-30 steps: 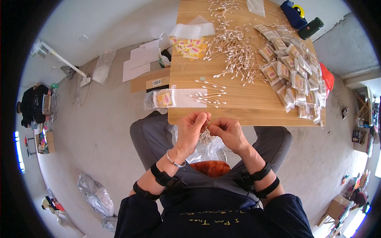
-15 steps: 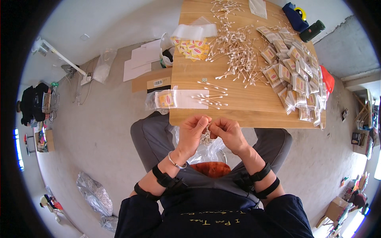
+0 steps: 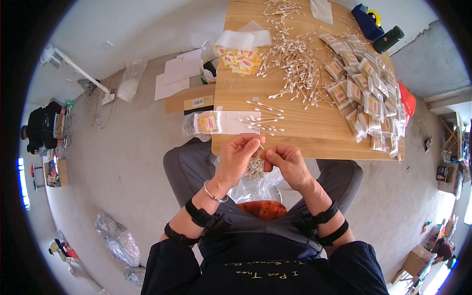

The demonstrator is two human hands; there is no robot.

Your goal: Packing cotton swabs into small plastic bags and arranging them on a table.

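My left hand [image 3: 240,153] and my right hand [image 3: 287,165] are close together just off the table's front edge, both pinched closed. A thin cotton swab [image 3: 262,147] spans the gap between their fingertips, its ends mostly hidden by the fingers. Below them, in my lap, a clear plastic bag [image 3: 255,189] holds a heap of cotton swabs [image 3: 254,169]. Beyond my hands, several loose swabs [image 3: 268,119] lie across the end of a white paper strip [image 3: 238,118]. On the strip's left end rests a clear packet of swabs [image 3: 206,122] with a yellow label.
The wooden table [image 3: 314,140] carries a big loose pile of swabs [image 3: 300,64] and a mound of filled packets [image 3: 368,93] at right. Yellow cards [image 3: 241,61] and clear bags [image 3: 243,38] lie at far left. A tape dispenser [image 3: 367,22] and dark cylinder [image 3: 388,39] stand at the far right.
My hands have drawn slightly apart, the right one moving a little right and down, so the thin swab between the fingertips and the heap in the bag show more.
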